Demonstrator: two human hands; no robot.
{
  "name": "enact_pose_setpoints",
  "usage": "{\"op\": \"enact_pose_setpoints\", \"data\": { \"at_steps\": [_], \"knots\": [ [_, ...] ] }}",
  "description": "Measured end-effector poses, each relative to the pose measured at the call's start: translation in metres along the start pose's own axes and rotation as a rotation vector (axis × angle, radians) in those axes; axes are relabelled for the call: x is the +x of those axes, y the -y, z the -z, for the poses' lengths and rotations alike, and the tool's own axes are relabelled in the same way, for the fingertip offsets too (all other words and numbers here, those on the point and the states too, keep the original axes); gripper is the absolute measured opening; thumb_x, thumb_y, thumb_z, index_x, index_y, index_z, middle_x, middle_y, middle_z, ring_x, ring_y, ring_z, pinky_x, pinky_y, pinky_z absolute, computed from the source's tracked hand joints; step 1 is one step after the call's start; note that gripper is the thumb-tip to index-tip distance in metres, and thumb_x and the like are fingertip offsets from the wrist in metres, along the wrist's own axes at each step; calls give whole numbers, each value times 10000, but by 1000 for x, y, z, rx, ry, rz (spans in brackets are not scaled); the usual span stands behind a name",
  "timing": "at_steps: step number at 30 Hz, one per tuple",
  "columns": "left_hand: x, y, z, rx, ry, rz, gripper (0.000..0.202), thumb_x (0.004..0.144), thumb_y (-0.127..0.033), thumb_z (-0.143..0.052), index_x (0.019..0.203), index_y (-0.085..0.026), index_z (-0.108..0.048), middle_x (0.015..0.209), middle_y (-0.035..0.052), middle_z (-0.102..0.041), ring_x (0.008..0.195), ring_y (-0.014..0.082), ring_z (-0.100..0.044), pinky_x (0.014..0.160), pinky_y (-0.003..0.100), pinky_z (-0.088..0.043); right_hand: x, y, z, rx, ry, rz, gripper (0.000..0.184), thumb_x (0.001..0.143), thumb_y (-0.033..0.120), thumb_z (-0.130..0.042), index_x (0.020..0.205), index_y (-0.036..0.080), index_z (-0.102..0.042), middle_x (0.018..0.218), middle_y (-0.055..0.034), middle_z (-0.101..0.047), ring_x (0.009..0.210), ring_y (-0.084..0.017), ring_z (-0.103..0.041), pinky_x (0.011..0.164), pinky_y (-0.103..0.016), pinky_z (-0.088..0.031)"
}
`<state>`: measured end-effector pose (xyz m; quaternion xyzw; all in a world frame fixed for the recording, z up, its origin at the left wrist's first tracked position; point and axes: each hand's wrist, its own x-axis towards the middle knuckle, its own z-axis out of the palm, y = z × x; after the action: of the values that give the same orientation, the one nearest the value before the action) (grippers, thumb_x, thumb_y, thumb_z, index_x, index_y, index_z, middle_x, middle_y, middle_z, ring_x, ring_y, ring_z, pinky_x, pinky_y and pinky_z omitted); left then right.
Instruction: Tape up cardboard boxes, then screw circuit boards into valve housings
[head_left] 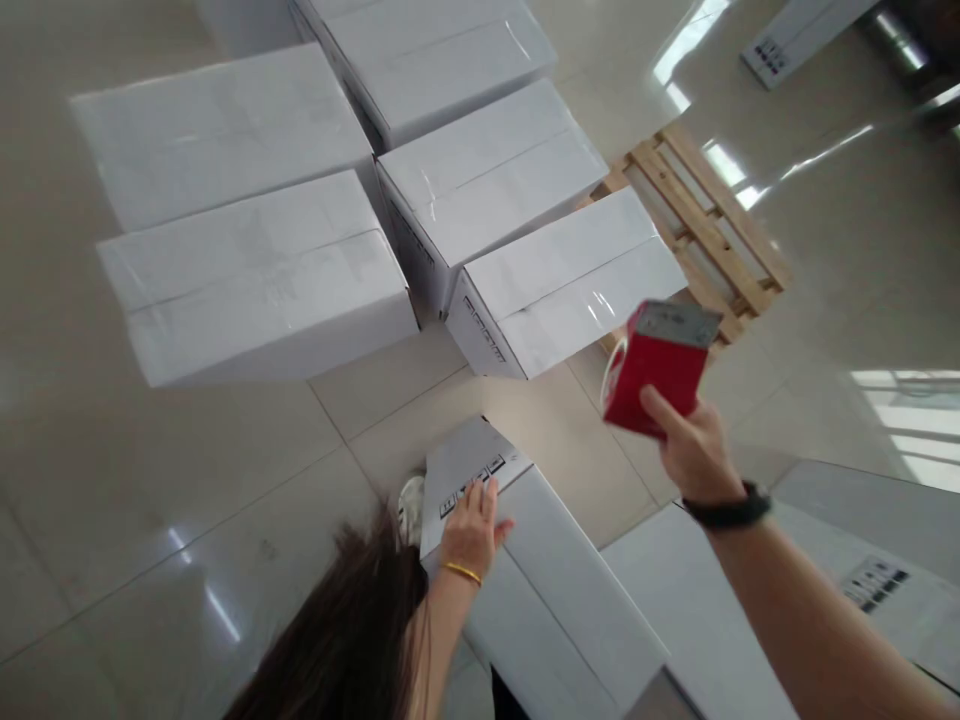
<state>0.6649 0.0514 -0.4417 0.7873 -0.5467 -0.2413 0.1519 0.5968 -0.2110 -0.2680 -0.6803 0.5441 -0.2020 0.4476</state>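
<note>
My left hand (471, 528), with a thin gold bracelet on its wrist, lies on the near end flap of a white carton (555, 590) in front of me, fingers stretched out over its printed symbols. My right hand (694, 445), a black band at the wrist, is raised above the floor and wrapped round a red tape dispenser (660, 365) with a grey metal top and a tape roll at its left side. Long dark hair (345, 630) hangs in the lower left of the view.
Several sealed white cartons (255, 280) lie on the shiny tiled floor (112, 480) ahead, some on a wooden pallet (705, 220). Another white carton (847, 560) sits at the right. A white shoe (410, 505) shows beside the near carton.
</note>
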Motion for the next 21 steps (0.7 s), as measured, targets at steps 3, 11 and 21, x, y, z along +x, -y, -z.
{"op": "enact_pose_setpoints", "data": {
  "at_steps": [3, 11, 21],
  "knots": [
    [-5, -6, 8, 8, 68, 27, 590, 856, -514, -397, 1321, -152, -362, 1207, 129, -523, 992, 231, -561, 791, 329, -485, -133, -18, 15, 378, 415, -346, 333, 807, 365, -598, 1092, 197, -555, 1031, -94, -654, 927, -265, -621, 777, -435, -536],
    [-24, -20, 7, 10, 124, 58, 591, 856, -546, -372, 1332, -203, -312, 1194, 77, -525, 969, 220, -557, 756, 311, -454, -258, -80, 0, 221, 954, -327, 313, 694, 388, -714, 851, 130, -632, 841, -74, -675, 765, -210, -623, 713, -329, -527],
    [-23, -12, -5, -76, 114, 61, 600, 855, -546, -368, 1336, -193, -308, 1177, 104, -527, 958, 254, -554, 770, 357, -459, -252, -132, -10, 103, 1092, -85, 216, 758, 362, -662, 888, 189, -658, 952, -55, -669, 923, -218, -597, 862, -359, -473]
  ]
}}
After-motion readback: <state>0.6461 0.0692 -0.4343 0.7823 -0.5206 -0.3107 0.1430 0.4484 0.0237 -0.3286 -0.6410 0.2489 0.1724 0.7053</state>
